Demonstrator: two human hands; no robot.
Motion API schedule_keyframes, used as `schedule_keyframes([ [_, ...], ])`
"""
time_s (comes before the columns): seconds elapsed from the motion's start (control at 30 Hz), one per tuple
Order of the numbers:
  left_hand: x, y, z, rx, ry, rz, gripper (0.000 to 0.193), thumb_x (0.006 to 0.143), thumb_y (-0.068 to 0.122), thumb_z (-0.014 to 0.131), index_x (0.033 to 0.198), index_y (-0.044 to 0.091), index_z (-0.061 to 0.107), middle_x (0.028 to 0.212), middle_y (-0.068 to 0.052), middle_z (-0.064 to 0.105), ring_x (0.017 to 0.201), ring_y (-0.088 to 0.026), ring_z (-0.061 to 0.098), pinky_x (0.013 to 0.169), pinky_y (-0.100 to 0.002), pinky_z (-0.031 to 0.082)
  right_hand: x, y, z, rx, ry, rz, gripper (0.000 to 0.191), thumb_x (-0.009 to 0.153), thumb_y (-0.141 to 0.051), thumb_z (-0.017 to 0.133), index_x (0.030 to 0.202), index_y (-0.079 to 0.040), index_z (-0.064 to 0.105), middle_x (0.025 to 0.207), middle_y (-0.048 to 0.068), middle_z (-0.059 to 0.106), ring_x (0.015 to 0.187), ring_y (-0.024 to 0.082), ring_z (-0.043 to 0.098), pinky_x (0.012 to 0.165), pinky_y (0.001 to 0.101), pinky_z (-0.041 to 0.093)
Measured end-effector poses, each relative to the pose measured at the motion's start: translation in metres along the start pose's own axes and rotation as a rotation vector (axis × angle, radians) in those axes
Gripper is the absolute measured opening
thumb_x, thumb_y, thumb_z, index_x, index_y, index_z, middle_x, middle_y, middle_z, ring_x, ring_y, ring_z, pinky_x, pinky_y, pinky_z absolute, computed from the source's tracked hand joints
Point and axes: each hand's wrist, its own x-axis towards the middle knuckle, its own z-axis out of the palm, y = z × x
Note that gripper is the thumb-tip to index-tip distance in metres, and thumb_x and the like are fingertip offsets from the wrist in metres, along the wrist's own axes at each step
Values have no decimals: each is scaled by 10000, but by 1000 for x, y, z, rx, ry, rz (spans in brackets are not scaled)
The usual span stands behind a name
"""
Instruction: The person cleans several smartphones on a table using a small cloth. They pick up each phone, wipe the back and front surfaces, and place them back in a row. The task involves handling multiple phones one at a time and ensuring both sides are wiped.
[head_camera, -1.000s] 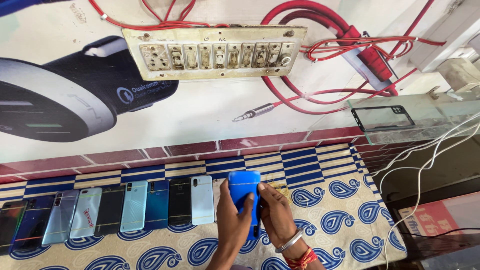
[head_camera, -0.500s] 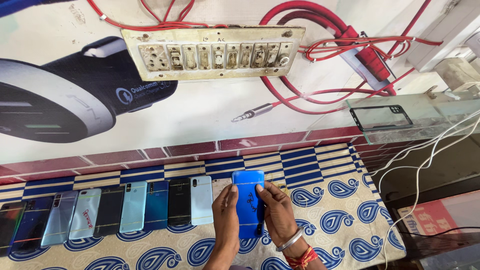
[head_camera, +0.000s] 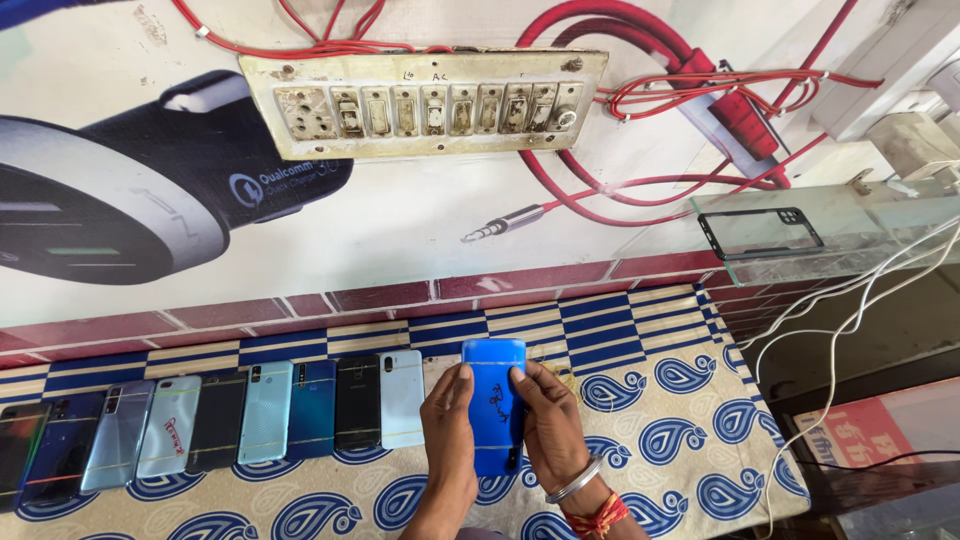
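Both hands, left (head_camera: 448, 430) and right (head_camera: 552, 425), pinch a blue phone (head_camera: 494, 400) between them over the patterned surface (head_camera: 680, 400); a phone row (head_camera: 230, 415) sits just left.

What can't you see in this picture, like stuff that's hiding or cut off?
- Head view: the blue phone is partly covered by the left hand and right hand; its front faces down.
- The row of phones runs off the left edge, so the count is unknown.
- Both forearms are cut off by the bottom edge.
- The switchboard switch positions are too small to tell.
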Motion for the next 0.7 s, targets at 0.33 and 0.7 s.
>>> schedule_keyframes([
  [0.33, 1, 0, -2, -68, 35, 10, 228, 939, 289, 664, 957, 64, 692, 896, -32, 701, 871, -114, 637, 841, -297, 507, 0, 1, 1, -17, 65, 2, 103, 972, -155, 643, 1004, -69, 687, 879, 24, 708, 802, 109, 642, 751, 272, 530],
  [0.7, 4, -13, 0, -44, 26, 70, 256, 946, 321, 692, 935, 66, 668, 806, 14, 586, 790, -82, 507, 789, -273, 443, 5, 7, -1, -20, 91, -49, 115, 991, -173, 639, 1000, -65, 677, 875, 32, 704, 802, 106, 636, 737, 268, 532],
])
